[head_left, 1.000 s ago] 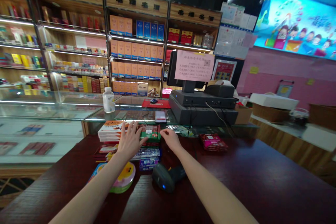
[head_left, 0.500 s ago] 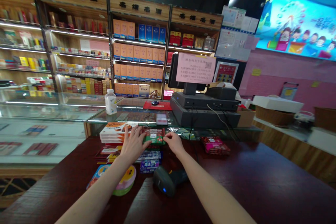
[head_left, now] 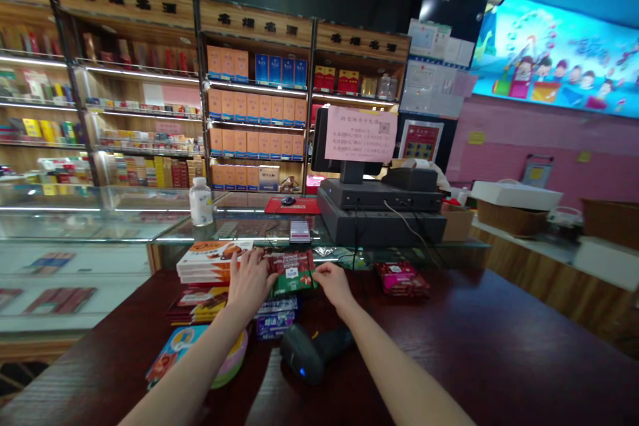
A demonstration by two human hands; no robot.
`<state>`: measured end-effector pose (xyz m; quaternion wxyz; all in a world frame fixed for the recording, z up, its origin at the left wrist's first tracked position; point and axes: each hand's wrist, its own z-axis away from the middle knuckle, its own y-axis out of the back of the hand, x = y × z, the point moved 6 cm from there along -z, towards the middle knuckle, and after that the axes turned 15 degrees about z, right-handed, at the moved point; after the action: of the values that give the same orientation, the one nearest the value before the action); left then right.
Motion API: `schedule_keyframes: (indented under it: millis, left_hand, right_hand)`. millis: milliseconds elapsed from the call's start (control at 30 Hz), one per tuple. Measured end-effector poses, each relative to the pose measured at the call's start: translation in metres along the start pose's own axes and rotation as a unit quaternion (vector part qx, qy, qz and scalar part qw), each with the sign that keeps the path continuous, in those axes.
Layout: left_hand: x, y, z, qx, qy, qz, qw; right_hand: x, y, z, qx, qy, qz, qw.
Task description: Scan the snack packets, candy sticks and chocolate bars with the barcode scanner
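Observation:
A green and red snack packet [head_left: 292,273] has its printed face toward me at the far side of the dark counter. My right hand [head_left: 333,285] pinches its right edge between thumb and fingers. Spread fingers show on my left hand [head_left: 248,279], whose thumb touches the packet's left side. Just left of that hand stands a stack of white and orange boxes [head_left: 200,271]. Nearer to me are flat packets with a yellow one [head_left: 210,305], blue-purple packets [head_left: 274,325], and a blue pack [head_left: 182,343] beside a round tub [head_left: 234,363], partly hidden by my left forearm.
A black barcode scanner [head_left: 304,353] lies between my forearms. Red-pink packets [head_left: 401,278] are stacked to the right. Beyond the counter's far edge, a glass display case holds a clear bottle [head_left: 201,203], a red mouse mat [head_left: 304,206] and a cash register with screen [head_left: 379,226].
The packet is raised and tilted so more of its front faces me. Both hands stay at its sides. The whole view has shifted slightly.

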<state>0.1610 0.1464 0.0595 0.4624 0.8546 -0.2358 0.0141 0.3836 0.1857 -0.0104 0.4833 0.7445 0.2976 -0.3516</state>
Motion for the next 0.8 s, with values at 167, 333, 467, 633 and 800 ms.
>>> schedule_keyframes:
  millis: [167,333,467,633,800]
  left_hand:
    - [0.004,0.003,0.001,-0.006,0.028,0.044,0.999]
    - [0.016,0.000,0.003,-0.006,0.032,0.104,0.994]
    - [0.029,-0.008,0.007,-0.018,0.030,0.129,0.991]
    - [0.040,-0.019,0.013,-0.024,0.025,0.145,0.989]
    - [0.030,-0.033,0.018,0.007,0.022,0.222,0.975]
  right_hand:
    - [-0.003,0.013,0.007,0.011,0.003,-0.058,0.998]
    - [-0.001,0.033,0.017,0.022,0.006,-0.109,0.994]
    - [0.004,0.049,0.025,0.047,0.014,-0.140,0.989]
    - [0.009,0.060,0.032,0.064,0.024,-0.157,0.985]
    - [0.009,0.064,0.037,0.066,0.039,-0.150,0.986]
